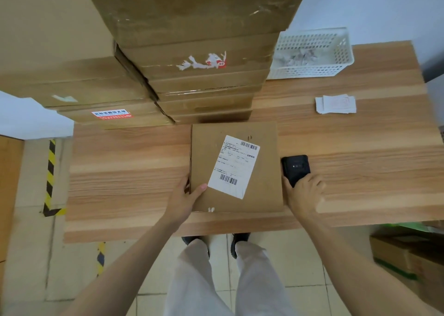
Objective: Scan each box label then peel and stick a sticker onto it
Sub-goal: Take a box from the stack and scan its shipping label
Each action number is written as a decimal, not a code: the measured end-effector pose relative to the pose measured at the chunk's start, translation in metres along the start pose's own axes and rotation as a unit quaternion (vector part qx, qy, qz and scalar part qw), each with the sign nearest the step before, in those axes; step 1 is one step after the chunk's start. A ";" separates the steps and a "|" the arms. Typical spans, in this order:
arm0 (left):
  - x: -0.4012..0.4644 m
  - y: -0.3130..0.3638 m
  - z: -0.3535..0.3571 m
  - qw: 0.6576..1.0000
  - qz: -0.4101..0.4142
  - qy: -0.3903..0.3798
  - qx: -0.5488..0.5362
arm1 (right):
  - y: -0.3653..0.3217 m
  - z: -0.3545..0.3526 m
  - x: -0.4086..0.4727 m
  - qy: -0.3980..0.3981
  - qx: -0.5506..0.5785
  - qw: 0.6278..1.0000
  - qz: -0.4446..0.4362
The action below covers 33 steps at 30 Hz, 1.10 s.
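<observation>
A flat brown cardboard box [262, 186] lies near the front edge of the wooden table [125, 166]. A white shipping label [234, 165] with two barcodes is stuck askew on its top. My left hand [186, 199] grips the box's front left corner, thumb on top. Just right of the box lies a black handheld scanner [295, 168], lens side up. My right hand [304, 195] is closed around its near end. A small stack of white stickers [336, 104] sits further back on the right.
Two tall stacks of flat cardboard boxes [192, 58] fill the table's back left and middle. A white plastic basket [312, 53] holding paper scraps stands at the back right. More boxes [408, 258] sit on the floor at the right.
</observation>
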<state>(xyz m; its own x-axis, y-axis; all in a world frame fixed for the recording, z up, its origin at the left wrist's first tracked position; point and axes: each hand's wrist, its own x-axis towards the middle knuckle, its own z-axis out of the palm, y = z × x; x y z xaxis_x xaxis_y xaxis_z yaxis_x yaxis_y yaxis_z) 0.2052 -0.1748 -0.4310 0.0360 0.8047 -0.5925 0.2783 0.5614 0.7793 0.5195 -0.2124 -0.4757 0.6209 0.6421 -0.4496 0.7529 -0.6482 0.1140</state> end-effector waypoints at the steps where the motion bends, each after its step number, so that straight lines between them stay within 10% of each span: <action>1: -0.001 0.000 0.000 1.000 0.001 0.001 -0.001 | 0.003 0.000 0.002 0.008 -0.024 1.000 -0.010; 12: -0.003 0.005 0.000 1.000 0.012 -0.006 -0.013 | 0.019 -0.051 -0.010 0.032 0.159 0.986 -0.036; 33: -0.003 0.007 -0.003 0.999 0.006 -0.021 -0.026 | -0.012 -0.197 -0.136 -0.046 0.015 0.983 -0.177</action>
<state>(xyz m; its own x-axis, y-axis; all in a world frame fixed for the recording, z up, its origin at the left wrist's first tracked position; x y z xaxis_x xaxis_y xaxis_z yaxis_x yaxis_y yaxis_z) 0.2039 -0.1731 -0.4232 0.0802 0.8037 -0.5897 0.2265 0.5614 0.7959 0.4694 -0.2116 -0.2419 0.2971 0.7911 -0.5347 0.9109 -0.4027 -0.0897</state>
